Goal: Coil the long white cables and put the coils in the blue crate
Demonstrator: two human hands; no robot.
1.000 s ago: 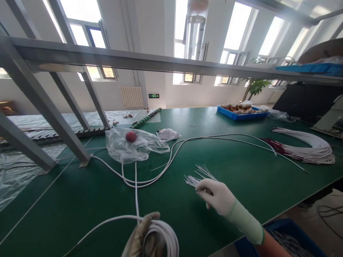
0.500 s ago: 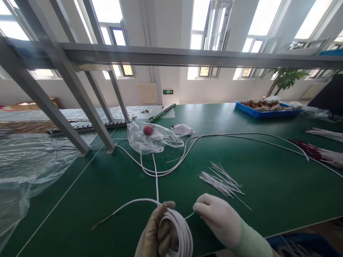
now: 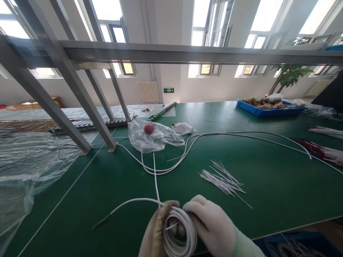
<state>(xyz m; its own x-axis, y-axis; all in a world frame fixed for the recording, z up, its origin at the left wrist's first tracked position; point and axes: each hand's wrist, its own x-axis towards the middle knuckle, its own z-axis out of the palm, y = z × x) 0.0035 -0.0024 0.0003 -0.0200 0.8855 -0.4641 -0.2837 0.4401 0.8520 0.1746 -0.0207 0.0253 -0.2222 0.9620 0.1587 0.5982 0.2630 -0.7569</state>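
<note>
You have the coil of white cable (image 3: 180, 232) at the near edge of the green surface (image 3: 80, 200), gripped from both sides. Your left hand (image 3: 157, 233), in a tan glove, is clenched through the coil's loops, and your right hand (image 3: 211, 225), in a white glove, is closed over the coil's right side, touching it. From the coil, one strand of cable runs straight away from you toward a clear plastic bag (image 3: 154, 137) holding a small red ball (image 3: 149, 129), and a loose end curves off to the coil's left. Beyond and to the right of the coil lies a fan of thin white wire pieces (image 3: 222, 178). Far beyond the coil on the right sits a blue tray (image 3: 270, 109). Left of the coil, grey frame legs (image 3: 80, 107) stand on the surface beside crumpled plastic sheeting (image 3: 29, 167).
</note>
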